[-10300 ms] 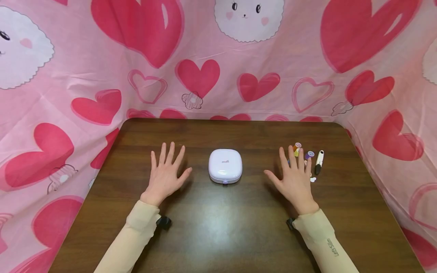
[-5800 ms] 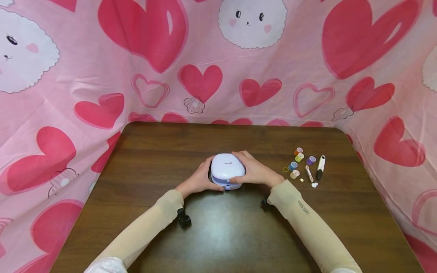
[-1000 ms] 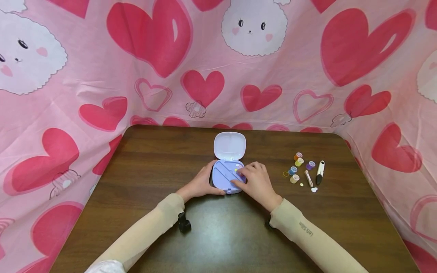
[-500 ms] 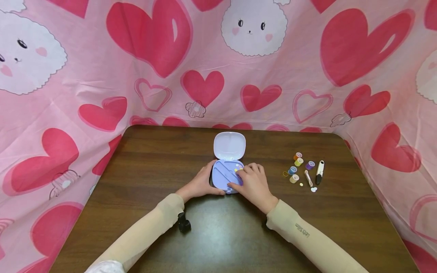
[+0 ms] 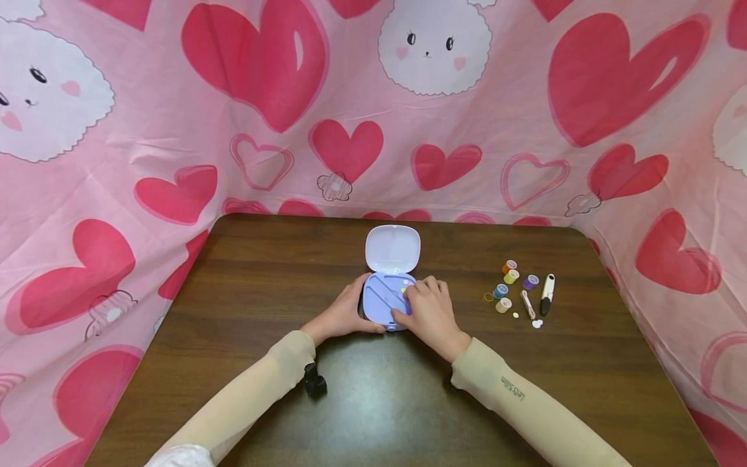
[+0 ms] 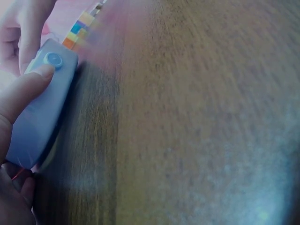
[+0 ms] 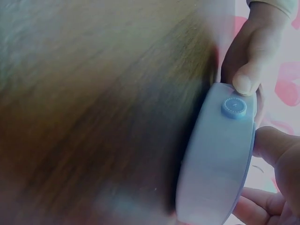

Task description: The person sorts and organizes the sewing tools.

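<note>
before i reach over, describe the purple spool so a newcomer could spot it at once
On the brown table, go right from the open lilac case to the group of thread spools. Between the yellow spool and the white-and-black tool sits the purple spool, the only purple one there.

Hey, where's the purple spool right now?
In the head view, the purple spool is on the right side of the table, between the yellow spool and the white-and-black tool.
</note>
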Tool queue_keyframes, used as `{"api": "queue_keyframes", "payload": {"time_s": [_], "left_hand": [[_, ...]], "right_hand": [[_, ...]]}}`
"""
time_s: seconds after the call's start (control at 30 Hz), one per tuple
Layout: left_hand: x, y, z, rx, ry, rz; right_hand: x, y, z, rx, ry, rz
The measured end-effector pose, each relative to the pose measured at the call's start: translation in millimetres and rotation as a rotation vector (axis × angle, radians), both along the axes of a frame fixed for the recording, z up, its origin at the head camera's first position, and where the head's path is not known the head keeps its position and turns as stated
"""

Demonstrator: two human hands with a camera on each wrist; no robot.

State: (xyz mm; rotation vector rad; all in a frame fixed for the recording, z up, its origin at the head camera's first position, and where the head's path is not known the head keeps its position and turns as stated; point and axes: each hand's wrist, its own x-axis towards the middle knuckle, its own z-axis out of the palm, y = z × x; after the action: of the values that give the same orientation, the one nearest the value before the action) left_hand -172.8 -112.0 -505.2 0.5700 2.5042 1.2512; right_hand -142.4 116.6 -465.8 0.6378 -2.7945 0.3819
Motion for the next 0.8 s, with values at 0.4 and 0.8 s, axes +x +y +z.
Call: {"api": "queue_keyframes", "payload": {"time_s": [0.4, 0.8], "left_hand": [[0.5, -0.1, 1.5, -0.015, -0.018, 0.001], [0.4, -0.6, -0.2, -0.009, -0.005, -0.003]], "right_hand": [[0.3, -0.5, 2.3, -0.032, -0.003, -0.005], [0.8, 0.2, 1.3, -0.051, 0.036, -0.007]]}}
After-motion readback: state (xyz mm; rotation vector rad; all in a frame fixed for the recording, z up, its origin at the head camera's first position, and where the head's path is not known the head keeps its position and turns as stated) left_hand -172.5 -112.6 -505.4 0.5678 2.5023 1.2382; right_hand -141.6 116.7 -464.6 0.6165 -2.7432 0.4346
